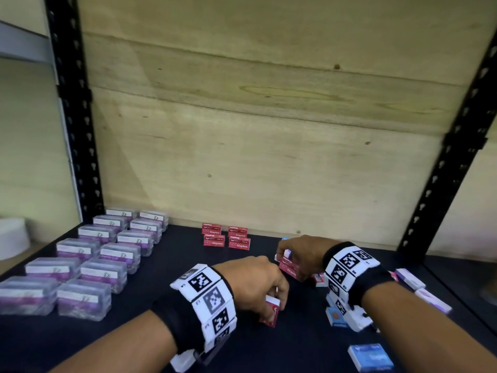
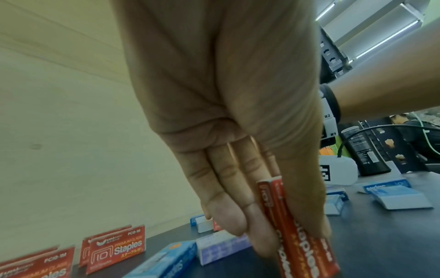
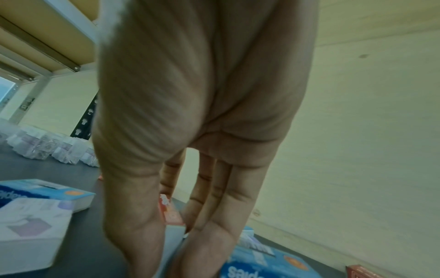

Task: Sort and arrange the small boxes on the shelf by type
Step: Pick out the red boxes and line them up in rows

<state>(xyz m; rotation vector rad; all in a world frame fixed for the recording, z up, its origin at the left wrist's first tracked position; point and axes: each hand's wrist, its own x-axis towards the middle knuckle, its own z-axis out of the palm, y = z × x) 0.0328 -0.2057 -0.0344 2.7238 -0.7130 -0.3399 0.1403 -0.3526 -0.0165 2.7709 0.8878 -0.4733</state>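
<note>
On the black shelf (image 1: 295,345), my left hand (image 1: 274,305) pinches two red staples boxes (image 1: 272,312) on edge; in the left wrist view they sit between fingers (image 2: 228,216) and thumb, the held red boxes (image 2: 300,235). Further back, my right hand (image 1: 285,258) grips another red staples box (image 1: 290,269); this red box (image 3: 169,212) shows between thumb and fingers (image 3: 214,206). Sorted red staples boxes (image 1: 226,236) stand in two short stacks by the back wall. Blue boxes (image 1: 368,356) and white-lavender boxes (image 1: 410,278) lie loose on the right.
Clear plastic boxes with purple labels (image 1: 94,257) fill the shelf's left part in two rows. Black slotted uprights (image 1: 72,117) frame both sides, and a wooden panel (image 1: 269,130) closes the back. Loose blue boxes (image 3: 262,263) and a white box (image 3: 31,235) crowd my right hand.
</note>
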